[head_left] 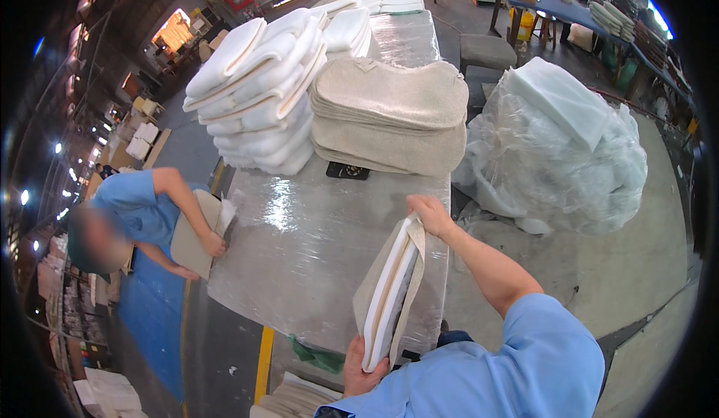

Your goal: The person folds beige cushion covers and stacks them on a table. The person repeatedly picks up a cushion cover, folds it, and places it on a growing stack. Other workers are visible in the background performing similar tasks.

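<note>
A long white foam cushion stands on edge inside a beige fabric cover, whose opening faces up and shows layered white and tan padding. My right hand is closed on the cover and cushion at the far end. At the near end, my left hand wraps round the cushion, fingers partly hidden beneath it. Beyond my hands, a stack of beige cushion covers lies on the plastic-wrapped table. Beside it, to the left, rises a tall pile of white padded cushions.
A dark flat object lies before the beige stack. To the right, a big clear plastic bag of white material sits on the floor. A co-worker at the table's left edge handles a beige piece. Beige pieces lie below the near edge.
</note>
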`<control>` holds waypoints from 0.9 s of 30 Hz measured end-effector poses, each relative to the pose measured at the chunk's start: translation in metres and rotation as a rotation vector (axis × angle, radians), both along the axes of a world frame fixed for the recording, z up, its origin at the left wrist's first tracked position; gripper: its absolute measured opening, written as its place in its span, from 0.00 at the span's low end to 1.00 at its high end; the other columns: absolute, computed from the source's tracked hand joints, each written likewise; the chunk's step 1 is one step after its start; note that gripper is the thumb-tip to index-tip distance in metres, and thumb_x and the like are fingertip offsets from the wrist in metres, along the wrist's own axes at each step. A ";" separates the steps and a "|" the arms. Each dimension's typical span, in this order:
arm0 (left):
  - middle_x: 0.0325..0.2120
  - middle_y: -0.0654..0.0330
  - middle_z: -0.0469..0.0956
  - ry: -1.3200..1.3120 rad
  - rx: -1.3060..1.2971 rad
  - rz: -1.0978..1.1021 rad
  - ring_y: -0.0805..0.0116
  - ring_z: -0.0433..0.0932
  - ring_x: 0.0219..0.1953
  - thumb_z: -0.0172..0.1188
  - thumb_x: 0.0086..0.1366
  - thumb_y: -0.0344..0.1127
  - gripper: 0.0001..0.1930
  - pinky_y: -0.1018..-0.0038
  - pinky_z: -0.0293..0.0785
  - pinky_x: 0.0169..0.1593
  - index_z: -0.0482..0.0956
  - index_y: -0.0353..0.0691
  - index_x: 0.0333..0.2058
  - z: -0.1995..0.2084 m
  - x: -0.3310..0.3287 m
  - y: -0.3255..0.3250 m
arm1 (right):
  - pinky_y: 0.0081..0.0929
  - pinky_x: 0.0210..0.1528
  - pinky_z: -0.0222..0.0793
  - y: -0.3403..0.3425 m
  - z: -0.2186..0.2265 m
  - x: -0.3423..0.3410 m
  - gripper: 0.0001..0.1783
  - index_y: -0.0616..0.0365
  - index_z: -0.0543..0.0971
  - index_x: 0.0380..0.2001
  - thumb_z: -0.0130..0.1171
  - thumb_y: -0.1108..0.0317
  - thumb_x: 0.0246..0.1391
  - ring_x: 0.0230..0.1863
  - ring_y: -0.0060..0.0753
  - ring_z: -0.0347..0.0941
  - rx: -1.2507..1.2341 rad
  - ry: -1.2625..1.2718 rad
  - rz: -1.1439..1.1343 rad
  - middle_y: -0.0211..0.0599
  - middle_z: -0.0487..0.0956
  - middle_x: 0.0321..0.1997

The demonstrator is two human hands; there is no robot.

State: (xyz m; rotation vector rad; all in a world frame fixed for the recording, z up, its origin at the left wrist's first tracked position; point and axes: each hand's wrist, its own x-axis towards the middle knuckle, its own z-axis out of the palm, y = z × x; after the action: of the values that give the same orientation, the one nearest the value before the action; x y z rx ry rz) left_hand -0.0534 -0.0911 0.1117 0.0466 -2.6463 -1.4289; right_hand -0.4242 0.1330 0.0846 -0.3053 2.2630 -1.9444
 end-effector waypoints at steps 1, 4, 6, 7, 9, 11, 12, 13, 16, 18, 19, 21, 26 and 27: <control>0.58 0.49 0.76 -0.021 -0.019 -0.004 0.54 0.77 0.60 0.70 0.58 0.26 0.38 0.62 0.70 0.65 0.69 0.34 0.68 -0.002 0.002 -0.002 | 0.32 0.44 0.69 -0.001 0.003 -0.001 0.27 0.67 0.82 0.31 0.52 0.50 0.70 0.36 0.32 0.74 0.045 -0.024 0.022 0.39 0.81 0.29; 0.54 0.50 0.76 -0.032 -0.050 -0.025 0.53 0.77 0.56 0.70 0.58 0.27 0.36 0.62 0.71 0.63 0.70 0.33 0.66 -0.002 -0.001 -0.003 | 0.35 0.49 0.71 -0.001 0.007 -0.015 0.28 0.69 0.84 0.37 0.54 0.48 0.67 0.40 0.37 0.77 0.152 -0.139 0.055 0.45 0.84 0.35; 0.54 0.50 0.75 0.010 -0.064 -0.007 0.52 0.77 0.55 0.71 0.58 0.29 0.35 0.62 0.71 0.63 0.70 0.32 0.64 0.008 -0.008 0.006 | 0.35 0.52 0.72 -0.009 0.009 -0.025 0.29 0.69 0.85 0.39 0.55 0.47 0.67 0.42 0.39 0.79 0.180 -0.186 0.064 0.47 0.85 0.36; 0.56 0.49 0.73 0.008 -0.044 -0.002 0.52 0.75 0.57 0.72 0.58 0.29 0.36 0.61 0.70 0.64 0.69 0.32 0.65 0.007 -0.007 0.013 | 0.35 0.53 0.72 -0.014 0.010 -0.029 0.29 0.68 0.86 0.39 0.55 0.47 0.68 0.42 0.40 0.80 0.186 -0.187 0.062 0.47 0.85 0.35; 0.59 0.48 0.70 0.010 -0.014 -0.009 0.52 0.73 0.60 0.73 0.59 0.30 0.40 0.61 0.68 0.65 0.65 0.32 0.68 0.006 -0.007 0.026 | 0.35 0.54 0.72 -0.015 0.009 -0.037 0.30 0.65 0.86 0.41 0.53 0.45 0.70 0.44 0.39 0.79 0.087 -0.246 0.054 0.46 0.85 0.38; 0.64 0.41 0.64 -0.101 0.112 -0.101 0.48 0.68 0.64 0.75 0.59 0.35 0.47 0.57 0.64 0.68 0.58 0.31 0.71 0.004 -0.021 0.032 | 0.36 0.53 0.71 0.005 0.008 -0.047 0.29 0.61 0.85 0.45 0.49 0.44 0.73 0.46 0.37 0.76 -0.101 -0.348 0.015 0.45 0.84 0.45; 0.67 0.38 0.62 -0.181 0.162 -0.101 0.46 0.65 0.66 0.75 0.59 0.38 0.50 0.55 0.63 0.70 0.55 0.30 0.73 0.002 -0.018 0.035 | 0.36 0.58 0.69 -0.005 0.008 -0.038 0.28 0.59 0.81 0.53 0.48 0.44 0.74 0.52 0.39 0.74 -0.330 -0.407 -0.068 0.47 0.80 0.53; 0.69 0.40 0.59 -0.364 0.446 -0.045 0.49 0.62 0.70 0.71 0.64 0.40 0.50 0.55 0.58 0.73 0.48 0.31 0.75 -0.007 -0.018 0.038 | 0.37 0.63 0.67 -0.014 0.007 -0.023 0.30 0.57 0.76 0.61 0.47 0.44 0.74 0.58 0.40 0.72 -0.555 -0.460 -0.163 0.49 0.76 0.61; 0.70 0.41 0.59 -0.199 0.344 -0.067 0.51 0.60 0.72 0.63 0.71 0.41 0.42 0.57 0.54 0.75 0.50 0.31 0.75 -0.009 -0.062 0.037 | 0.39 0.71 0.64 -0.027 0.011 0.030 0.37 0.56 0.61 0.75 0.53 0.47 0.72 0.70 0.42 0.65 -0.873 -0.470 -0.211 0.47 0.65 0.73; 0.70 0.42 0.61 -0.122 0.398 -0.056 0.51 0.61 0.73 0.54 0.75 0.38 0.36 0.57 0.53 0.76 0.52 0.30 0.75 -0.013 -0.116 0.040 | 0.40 0.74 0.59 -0.023 0.013 0.063 0.43 0.56 0.54 0.78 0.59 0.52 0.69 0.75 0.44 0.59 -0.794 -0.375 -0.151 0.47 0.60 0.77; 0.69 0.43 0.63 -0.065 0.393 -0.061 0.52 0.63 0.72 0.53 0.75 0.36 0.35 0.58 0.54 0.75 0.53 0.31 0.74 -0.015 -0.147 0.042 | 0.40 0.76 0.56 -0.019 0.017 0.077 0.45 0.57 0.53 0.79 0.61 0.55 0.68 0.77 0.45 0.56 -0.662 -0.297 -0.107 0.50 0.58 0.79; 0.66 0.44 0.69 0.026 0.368 -0.081 0.52 0.67 0.70 0.53 0.73 0.33 0.32 0.60 0.57 0.74 0.59 0.32 0.73 -0.005 -0.209 0.050 | 0.40 0.76 0.57 -0.006 0.025 0.087 0.51 0.58 0.52 0.79 0.68 0.68 0.59 0.78 0.47 0.58 -0.507 -0.200 -0.038 0.53 0.55 0.81; 0.64 0.48 0.75 0.042 0.120 -0.210 0.55 0.73 0.67 0.58 0.70 0.30 0.27 0.63 0.64 0.71 0.73 0.39 0.67 0.008 -0.316 0.056 | 0.34 0.56 0.75 0.015 0.032 0.075 0.28 0.63 0.74 0.64 0.64 0.70 0.60 0.54 0.38 0.80 -0.070 -0.114 -0.152 0.48 0.81 0.57; 0.61 0.49 0.77 0.094 0.107 -0.199 0.55 0.75 0.65 0.59 0.69 0.29 0.25 0.63 0.67 0.69 0.76 0.40 0.64 0.008 -0.326 0.058 | 0.32 0.51 0.77 0.017 0.034 0.071 0.23 0.63 0.79 0.59 0.63 0.70 0.61 0.48 0.36 0.83 0.041 -0.092 -0.160 0.47 0.86 0.50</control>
State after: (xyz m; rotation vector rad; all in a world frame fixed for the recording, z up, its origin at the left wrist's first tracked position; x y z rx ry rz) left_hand -0.3795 -0.0327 0.1200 -0.2730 -2.5569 -1.5884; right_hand -0.3536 0.1499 0.1190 -0.0303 2.3292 -1.9379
